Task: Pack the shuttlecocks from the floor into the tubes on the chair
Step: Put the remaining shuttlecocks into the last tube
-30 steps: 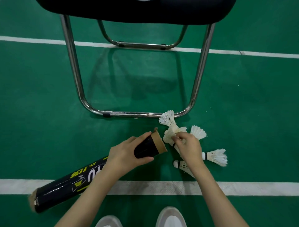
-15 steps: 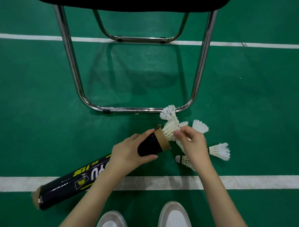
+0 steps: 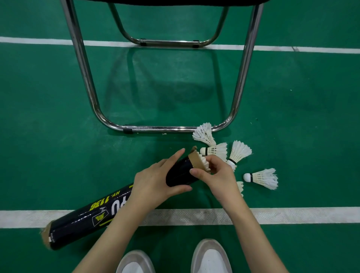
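Note:
My left hand grips the upper end of a long black shuttlecock tube that slants from the lower left up to the middle. In its brown cardboard mouth sits a white shuttlecock, feathers sticking out, and my right hand presses on it with thumb and fingers curled at the rim. Several white shuttlecocks lie on the green floor to the right: one by the chair frame, one behind the tube mouth, one beside it, one farther right. Another shuttlecock is mostly hidden behind my right wrist.
A chair's chrome frame stands on the floor just beyond the shuttlecocks, its black seat edge at the top of the view. White court lines cross near and far. My white shoes show at the bottom.
My right hand has carried a shuttlecock from the pile to the tube's mouth and pushed it in. The tube and left hand have hardly moved.

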Demonstrator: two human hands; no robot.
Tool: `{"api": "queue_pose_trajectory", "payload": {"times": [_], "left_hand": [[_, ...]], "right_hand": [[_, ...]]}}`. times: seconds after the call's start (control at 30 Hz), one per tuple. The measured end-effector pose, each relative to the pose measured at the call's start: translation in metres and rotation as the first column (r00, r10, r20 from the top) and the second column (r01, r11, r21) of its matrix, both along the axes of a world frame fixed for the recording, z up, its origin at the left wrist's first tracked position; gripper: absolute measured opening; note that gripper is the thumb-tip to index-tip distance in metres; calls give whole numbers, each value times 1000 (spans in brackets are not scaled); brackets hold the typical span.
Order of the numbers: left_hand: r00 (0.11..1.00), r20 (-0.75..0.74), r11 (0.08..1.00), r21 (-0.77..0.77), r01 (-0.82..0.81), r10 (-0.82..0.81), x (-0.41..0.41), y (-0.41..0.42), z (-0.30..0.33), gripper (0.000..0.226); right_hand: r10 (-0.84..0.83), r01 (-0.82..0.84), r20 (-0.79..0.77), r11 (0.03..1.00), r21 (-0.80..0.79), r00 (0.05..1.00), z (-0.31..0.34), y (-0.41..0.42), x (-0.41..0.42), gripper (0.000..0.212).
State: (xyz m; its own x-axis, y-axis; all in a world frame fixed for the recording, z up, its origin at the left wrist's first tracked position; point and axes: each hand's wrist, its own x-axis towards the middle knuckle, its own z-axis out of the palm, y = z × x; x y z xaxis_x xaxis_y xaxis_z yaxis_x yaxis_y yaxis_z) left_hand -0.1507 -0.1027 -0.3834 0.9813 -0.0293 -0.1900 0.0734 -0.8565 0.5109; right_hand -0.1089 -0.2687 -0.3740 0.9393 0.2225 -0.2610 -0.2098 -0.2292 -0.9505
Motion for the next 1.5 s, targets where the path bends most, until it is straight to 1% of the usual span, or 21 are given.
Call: {"api": "queue_pose_trajectory", "payload": {"times": [0.1, 0.2, 0.27, 0.37, 0.47, 0.57, 0.63, 0.73, 0.8, 0.87, 0.93, 0.97, 1.03, 1.07, 1.13, 1.2, 1.27, 1.33, 1.5], "left_hand": [[999, 13, 998, 35, -43, 43, -10, 10, -3, 92], [995, -2, 993, 68, -98, 99, -21, 21, -13, 98], [995, 3, 991, 81, -104, 104, -24, 22, -19, 99], [994, -6, 991, 77, -108, 109, -23, 19, -21, 92], [994, -3, 992, 65, -110, 110, -24, 18, -21, 97], [992, 7, 991, 50, -128, 128, -22, 15, -20, 88], [992, 11, 990, 47, -130, 129, -22, 14, -20, 86], [992, 10, 991, 44, -128, 128, -21, 14, -21, 88], [991, 17, 991, 42, -130, 130, -21, 15, -23, 95], [990, 15, 989, 48, -142, 142, -20, 15, -23, 99], [988, 17, 987, 52, -154, 153, -19, 16, -24, 101], [987, 16, 986, 52, -158, 157, -19, 16, -24, 100], [985, 9, 984, 51, -172, 172, -19, 16, -24, 94], [984, 7, 983, 55, -178, 178, -19, 16, -25, 92], [984, 9, 982, 65, -177, 177, -19, 17, -26, 95], [984, 12, 982, 74, -176, 175, -18, 17, -27, 101], [985, 7, 982, 76, -175, 175, -18, 17, -27, 99], [985, 10, 983, 67, -174, 173, -19, 17, -27, 97], [985, -1, 982, 75, -174, 175, -19, 17, -28, 93]], "right_hand": [[-78, 79, -58, 997, 18, 995, -3, -7, 0, 19], [-104, 118, -127, 987, 109, 987, -3, -12, -1, 23], [-72, 95, -150, 984, 153, 986, -1, -13, -3, 21], [-34, 60, -149, 983, 172, 988, 1, -15, -6, 19], [-7, 28, -142, 989, 144, 990, 1, -18, -4, 26], [28, -16, -126, 996, 92, 992, -2, -20, -1, 33], [45, -28, -150, 994, 109, 988, -3, -21, 1, 31], [115, -94, -170, 988, 126, 979, -3, -24, 4, 24], [80, -65, -147, 993, 101, 986, -4, -29, 6, 17], [-53, 56, -81, 998, 41, 995, -9, -36, 13, 12], [-177, 177, 0, 983, -53, 984, -19, -45, 25, 8], [-207, 210, 36, 970, -126, 978, -24, -49, 31, 7], [-228, 243, 88, 932, -269, 970, -36, -54, 44, 9], [-231, 254, 109, 915, -314, 967, -40, -55, 49, 12], [-230, 267, 142, 889, -373, 963, -48, -55, 56, 17], [-229, 261, 127, 878, -400, 965, -53, -53, 60, 22], [-239, 247, 71, 886, -392, 968, -58, -50, 61, 26], [-249, 247, 43, 893, -377, 968, -61, -48, 62, 25], [-268, 273, 65, 896, -350, 961, -61, -44, 61, 20]]}}
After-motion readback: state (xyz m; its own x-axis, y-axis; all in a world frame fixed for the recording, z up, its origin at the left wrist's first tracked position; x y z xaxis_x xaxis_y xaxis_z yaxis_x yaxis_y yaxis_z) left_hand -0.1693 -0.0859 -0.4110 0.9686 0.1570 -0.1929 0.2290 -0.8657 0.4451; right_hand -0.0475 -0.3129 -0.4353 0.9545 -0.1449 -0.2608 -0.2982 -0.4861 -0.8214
